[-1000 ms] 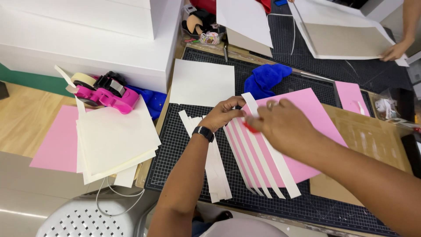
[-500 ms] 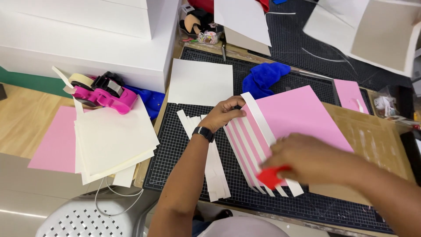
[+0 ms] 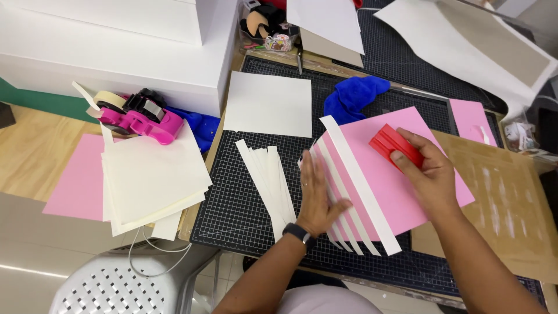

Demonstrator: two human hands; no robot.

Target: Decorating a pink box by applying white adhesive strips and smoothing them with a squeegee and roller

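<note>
Left hand [image 3: 317, 195] lies flat and open on one pink sheet [image 3: 401, 174] bearing about five white strips [image 3: 360, 186]; right hand [image 3: 430, 174] grips one red scraper [image 3: 395, 145]

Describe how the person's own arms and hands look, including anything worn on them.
Both forearms are bare, with no sleeves or gloves showing. The left hand has a black band, likely a watch, around its wrist and a thin ring on one finger. The right hand shows nothing worn.
</note>
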